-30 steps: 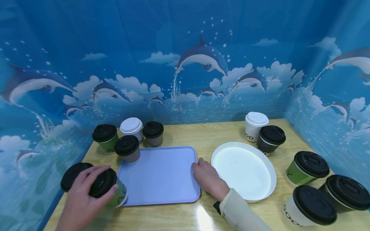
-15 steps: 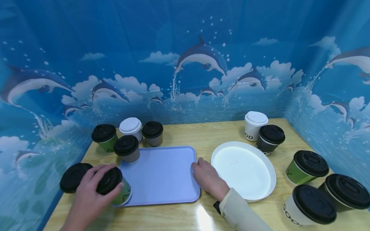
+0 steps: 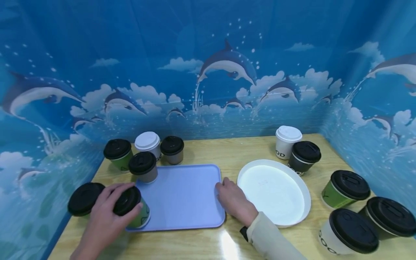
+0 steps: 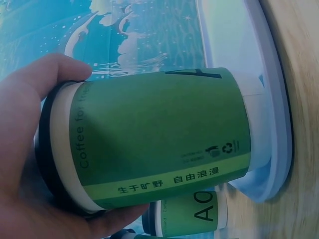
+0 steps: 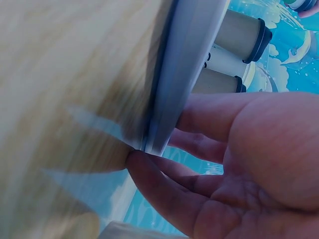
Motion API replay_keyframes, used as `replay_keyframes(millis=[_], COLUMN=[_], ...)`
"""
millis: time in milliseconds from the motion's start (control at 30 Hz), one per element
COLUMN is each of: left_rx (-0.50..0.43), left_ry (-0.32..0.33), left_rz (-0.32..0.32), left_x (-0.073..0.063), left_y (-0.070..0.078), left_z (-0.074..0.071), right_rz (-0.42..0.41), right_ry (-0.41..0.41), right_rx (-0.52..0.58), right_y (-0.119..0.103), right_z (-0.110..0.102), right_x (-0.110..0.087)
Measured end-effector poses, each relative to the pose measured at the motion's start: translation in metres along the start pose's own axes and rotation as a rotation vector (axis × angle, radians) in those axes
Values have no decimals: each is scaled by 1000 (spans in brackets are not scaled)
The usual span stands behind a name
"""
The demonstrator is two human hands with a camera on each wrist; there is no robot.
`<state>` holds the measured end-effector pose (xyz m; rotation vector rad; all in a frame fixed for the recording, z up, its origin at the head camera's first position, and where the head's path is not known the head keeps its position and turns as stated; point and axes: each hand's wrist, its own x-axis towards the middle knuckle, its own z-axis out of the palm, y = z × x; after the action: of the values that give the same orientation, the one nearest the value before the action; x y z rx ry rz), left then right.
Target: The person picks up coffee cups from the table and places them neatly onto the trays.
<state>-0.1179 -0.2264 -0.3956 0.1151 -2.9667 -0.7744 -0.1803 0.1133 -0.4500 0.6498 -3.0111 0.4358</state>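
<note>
My left hand (image 3: pixel 107 216) grips a green paper coffee cup (image 3: pixel 143 217) from above, fingers and thumb around its black lid. The cup is upright at the front left corner of a lavender tray (image 3: pixel 183 198); in the left wrist view its white base (image 4: pixel 259 124) overlaps the tray's rim. A grey cup (image 3: pixel 148 176) with a black lid is at the tray's back left corner. At the tray's right edge, my right hand (image 3: pixel 234 200) pinches the rim (image 5: pixel 182 64), with fingertips low near the wooden tabletop.
Left of the held cup is another black-lidded cup (image 3: pixel 85 198). Behind the tray stand a green cup (image 3: pixel 123 163), a white cup (image 3: pixel 147 141) and a grey cup (image 3: pixel 173 157). A round white tray (image 3: pixel 273 191) lies to the right, with several lidded cups beyond, including a white one (image 3: pixel 336 236).
My left hand has moved a little to the right with the green cup, away from the black-lidded cup beside it and over the tray's corner. The right hand has stayed at the tray's edge.
</note>
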Motion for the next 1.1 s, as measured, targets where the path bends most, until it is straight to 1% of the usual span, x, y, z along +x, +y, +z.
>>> replay_keyframes(millis=[400, 533, 767, 967, 1100], left_rx=[2, -3, 1, -5, -7], left_ry=[47, 55, 51, 56, 53], left_rz=[47, 52, 64, 81, 79], left_x=[2, 2, 3, 3, 2], left_y=[0, 0, 1, 2, 3], left_z=[6, 7, 7, 8, 9], right_rz=[8, 8, 4, 12, 11], right_ry=[-6, -10, -5, -20, -19], right_rx=[-4, 0, -1, 9, 7], right_y=[-1, -1, 2, 2, 1], right_z=[-2, -2, 0, 1, 1], right_x=[1, 1, 1, 2, 1])
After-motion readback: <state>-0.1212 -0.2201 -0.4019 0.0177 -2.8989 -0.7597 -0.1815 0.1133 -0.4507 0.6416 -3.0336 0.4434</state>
